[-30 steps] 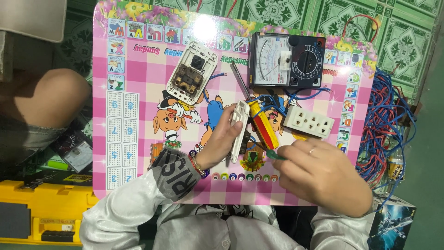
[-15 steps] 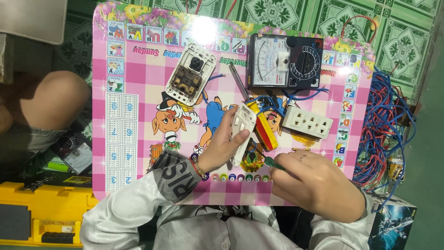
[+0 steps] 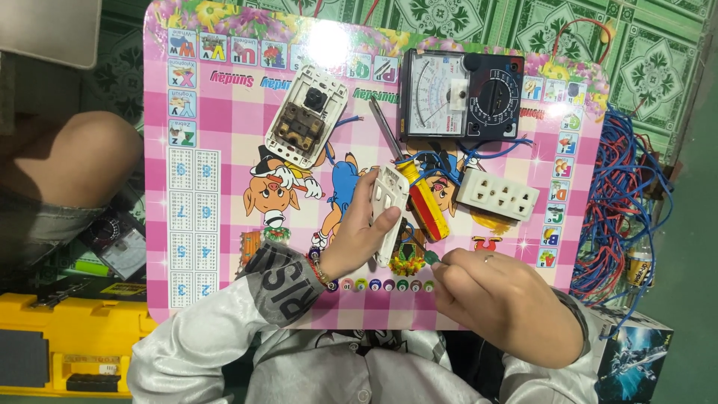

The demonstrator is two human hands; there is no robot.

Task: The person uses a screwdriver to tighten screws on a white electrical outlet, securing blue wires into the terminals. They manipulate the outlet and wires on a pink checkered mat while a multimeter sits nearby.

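Your fingers on the left hand are clamped around a white switch plate, held on edge near the middle of the pink tabletop, thumb pressed to its near face. Your right hand is curled shut around a small green-tipped tool at the near edge, just beside the plate's lower end. A yellow-and-red screwdriver lies touching the plate's right side. A white multi-socket outlet sits toward the right edge, an analog multimeter at the far edge, an opened switch housing left of it.
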